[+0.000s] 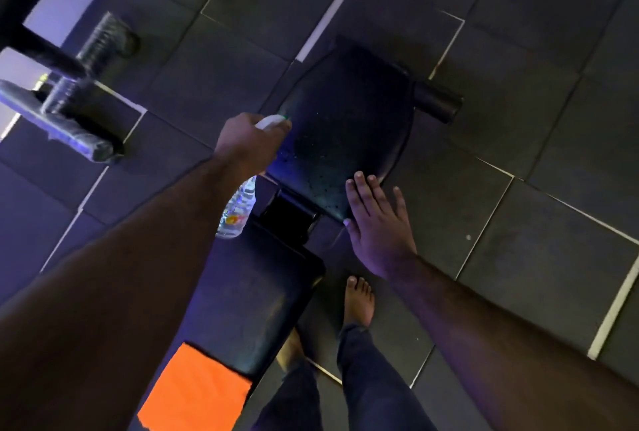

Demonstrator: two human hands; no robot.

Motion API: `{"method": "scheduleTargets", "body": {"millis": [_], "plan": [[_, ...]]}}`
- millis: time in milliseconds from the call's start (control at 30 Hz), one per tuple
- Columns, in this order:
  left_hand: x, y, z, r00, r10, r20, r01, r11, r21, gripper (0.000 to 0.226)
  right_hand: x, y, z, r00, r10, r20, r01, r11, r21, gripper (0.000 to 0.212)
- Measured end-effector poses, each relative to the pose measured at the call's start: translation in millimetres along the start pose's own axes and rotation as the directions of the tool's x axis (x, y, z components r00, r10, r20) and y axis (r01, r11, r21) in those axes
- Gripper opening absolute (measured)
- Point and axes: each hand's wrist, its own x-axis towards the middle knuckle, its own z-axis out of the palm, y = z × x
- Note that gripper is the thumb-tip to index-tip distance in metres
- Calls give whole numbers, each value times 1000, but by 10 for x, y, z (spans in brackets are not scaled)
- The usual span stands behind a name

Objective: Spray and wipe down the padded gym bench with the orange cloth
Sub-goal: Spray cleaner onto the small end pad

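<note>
A black padded gym bench runs up the middle of the head view, with a seat pad (345, 126) farther from me and a longer pad (256, 299) closer. My left hand (249, 140) grips a clear spray bottle (237, 213) by its white head, nozzle aimed at the seat pad. Small droplets speckle that pad. My right hand (377, 223) is flat and open, fingers spread, its fingertips at the seat pad's near right edge. The orange cloth (197, 392) lies flat on the near end of the longer pad, apart from both hands.
Dark rubber floor tiles (518, 188) with pale seams surround the bench. A black foam roller (437, 102) sticks out at the seat's far right. Wrapped machine frame parts (65, 119) stand at the left. My bare foot (359, 299) and dark trouser legs are right of the bench.
</note>
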Motion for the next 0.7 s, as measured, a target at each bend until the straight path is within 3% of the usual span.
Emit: {"method": "scheduleTargets", "body": {"millis": [200, 433, 533, 700], "plan": [[344, 658, 147, 995, 96, 1, -96, 994, 46, 63, -25, 159, -94, 999, -23, -31, 23, 1000, -7, 74], [222, 1193, 599, 935, 284, 214, -318, 938, 141, 55, -24, 199, -189, 998, -67, 9, 67, 998, -18, 70], [25, 1179, 737, 922, 338, 187, -382, 873, 303, 51, -73, 259, -179, 998, -67, 4, 67, 998, 8, 69], [-487, 654, 643, 944, 274, 184, -320, 897, 306, 54, -102, 327, -184, 994, -104, 37, 104, 995, 4, 79]]}}
